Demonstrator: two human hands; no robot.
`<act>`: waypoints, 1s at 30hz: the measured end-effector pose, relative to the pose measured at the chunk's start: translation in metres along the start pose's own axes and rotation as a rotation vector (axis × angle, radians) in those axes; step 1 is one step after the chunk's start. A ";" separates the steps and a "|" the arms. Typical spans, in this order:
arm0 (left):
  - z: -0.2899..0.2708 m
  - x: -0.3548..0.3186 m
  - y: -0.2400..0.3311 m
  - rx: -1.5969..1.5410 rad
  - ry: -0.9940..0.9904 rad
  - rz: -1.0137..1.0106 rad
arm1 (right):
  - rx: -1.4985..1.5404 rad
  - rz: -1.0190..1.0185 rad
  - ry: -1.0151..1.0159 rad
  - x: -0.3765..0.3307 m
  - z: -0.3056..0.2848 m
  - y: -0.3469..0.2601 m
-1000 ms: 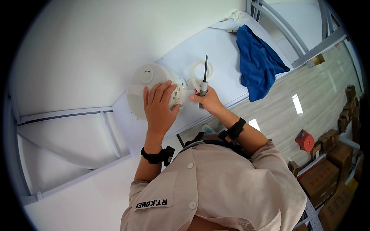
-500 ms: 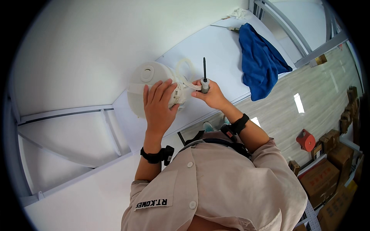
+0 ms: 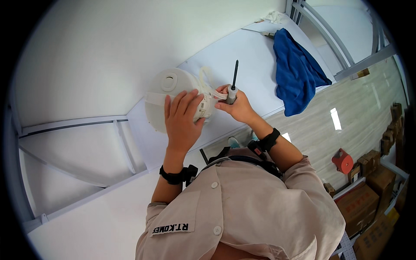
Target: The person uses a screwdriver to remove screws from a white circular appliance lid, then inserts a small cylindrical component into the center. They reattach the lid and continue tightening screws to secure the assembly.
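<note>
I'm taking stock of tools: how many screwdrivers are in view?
2: one screwdriver in the right hand, and what looks like a second screwdriver on the table, its handle end at the blue cloth. Any under the cloth would be hidden.

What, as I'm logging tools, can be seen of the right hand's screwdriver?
The screwdriver has a dark shaft, apparently metal, and a two-tone grey handle, perhaps plastic. The grip of the right hand partly hides the handle. The shaft points up the picture, leaning right, above the table; its tip looks free. A pale strip runs close by; contact unclear.
</note>
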State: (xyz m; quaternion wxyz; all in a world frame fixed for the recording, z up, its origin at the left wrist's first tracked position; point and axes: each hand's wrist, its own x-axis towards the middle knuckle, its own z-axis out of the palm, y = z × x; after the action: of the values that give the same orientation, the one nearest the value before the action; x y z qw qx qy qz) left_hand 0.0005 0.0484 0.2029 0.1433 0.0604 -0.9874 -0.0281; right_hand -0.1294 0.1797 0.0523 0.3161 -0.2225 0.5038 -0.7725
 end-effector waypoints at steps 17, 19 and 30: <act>0.002 0.001 0.000 0.005 -0.003 0.006 | 0.041 0.237 0.142 -0.014 0.014 0.001; 0.001 0.002 0.000 0.005 -0.002 0.005 | -0.065 0.188 0.163 -0.013 0.014 -0.002; -0.007 0.001 -0.005 -0.165 -0.006 0.000 | -0.188 0.220 0.092 -0.013 0.021 -0.018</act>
State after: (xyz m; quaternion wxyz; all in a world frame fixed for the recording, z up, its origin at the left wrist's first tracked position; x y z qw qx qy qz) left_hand 0.0019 0.0428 0.2094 0.1448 0.0484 -0.9822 -0.1094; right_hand -0.1114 0.1807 0.0766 0.3529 -0.1589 0.6093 -0.6920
